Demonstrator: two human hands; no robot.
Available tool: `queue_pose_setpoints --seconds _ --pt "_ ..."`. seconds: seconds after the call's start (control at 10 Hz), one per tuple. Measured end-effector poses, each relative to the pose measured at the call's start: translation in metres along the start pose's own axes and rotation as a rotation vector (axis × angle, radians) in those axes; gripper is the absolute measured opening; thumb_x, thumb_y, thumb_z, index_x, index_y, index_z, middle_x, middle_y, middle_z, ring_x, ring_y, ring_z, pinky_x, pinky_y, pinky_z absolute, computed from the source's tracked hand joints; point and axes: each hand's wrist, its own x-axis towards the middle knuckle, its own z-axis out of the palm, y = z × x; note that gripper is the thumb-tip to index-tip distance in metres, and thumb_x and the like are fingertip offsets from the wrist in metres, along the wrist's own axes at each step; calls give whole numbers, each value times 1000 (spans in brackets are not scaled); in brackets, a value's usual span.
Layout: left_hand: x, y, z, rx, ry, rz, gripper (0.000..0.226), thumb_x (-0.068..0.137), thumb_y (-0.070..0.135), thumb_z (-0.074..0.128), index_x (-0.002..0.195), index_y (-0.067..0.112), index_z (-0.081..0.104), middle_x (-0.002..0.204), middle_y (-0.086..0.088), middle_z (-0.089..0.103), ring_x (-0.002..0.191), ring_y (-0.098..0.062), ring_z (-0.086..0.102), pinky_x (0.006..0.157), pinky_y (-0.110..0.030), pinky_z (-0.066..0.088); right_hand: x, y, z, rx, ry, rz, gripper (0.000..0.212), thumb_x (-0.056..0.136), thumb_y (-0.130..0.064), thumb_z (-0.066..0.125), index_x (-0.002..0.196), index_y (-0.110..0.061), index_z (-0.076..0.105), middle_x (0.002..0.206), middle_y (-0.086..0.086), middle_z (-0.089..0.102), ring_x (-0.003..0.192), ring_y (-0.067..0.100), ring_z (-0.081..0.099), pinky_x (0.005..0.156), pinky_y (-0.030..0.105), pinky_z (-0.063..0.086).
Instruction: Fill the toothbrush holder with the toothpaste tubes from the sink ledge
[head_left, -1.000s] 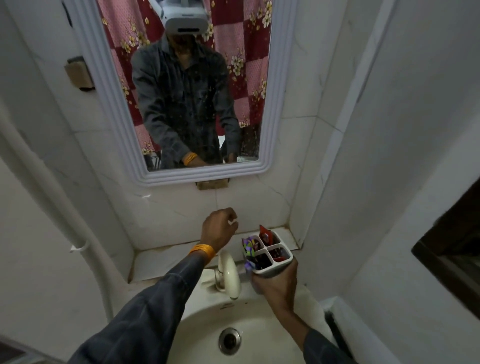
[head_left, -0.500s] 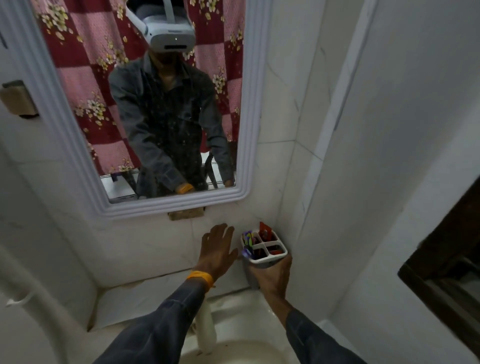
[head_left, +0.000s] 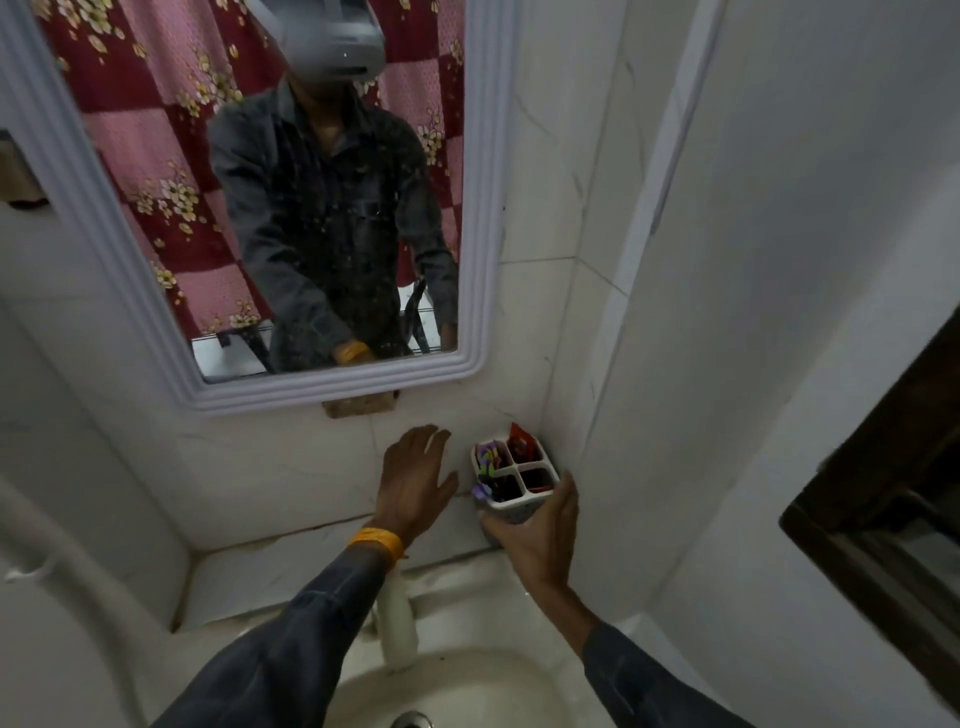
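A white four-compartment toothbrush holder (head_left: 540, 457) stands in the back right corner of the sink ledge, against the tiled walls. Red toothpaste tubes (head_left: 520, 442) stick out of its compartments, and a purple-green item (head_left: 487, 461) fills the left one. My right hand (head_left: 537, 535) cups the holder's front from below. My left hand (head_left: 415, 480), with an orange wristband, hovers flat with spread fingers just left of the holder, holding nothing.
A white-framed mirror (head_left: 332, 387) hangs above the ledge (head_left: 270, 577). The white tap (head_left: 397, 623) sits under my left forearm over the basin (head_left: 467, 686). A white wall closes the right side, with a dark wooden frame (head_left: 883, 478) beyond.
My right hand carried the holder back from over the basin into the ledge's corner. My left hand opened flat and stayed beside it. The view tilted upward toward the mirror.
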Motion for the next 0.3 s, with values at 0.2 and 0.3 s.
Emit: queue_pose_setpoints --seconds 0.2,0.3 --pt "-14 3 -79 60 227 25 54 92 34 62 140 11 52 143 -14 55 132 -32 52 110 -44 44 11 -89 -34 -173 -64 -293 111 96 -48 89 178 -3 31 181 23 38 170 43 37 141 55 27" --pt "-9 7 -139 68 435 54 52 92 32 62 137 9 54 138 -15 57 127 -33 55 107 -45 46 22 -153 -57 -237 -86 -502 101 106 -49 77 180 -6 25 186 22 28 175 39 28 143 58 20"
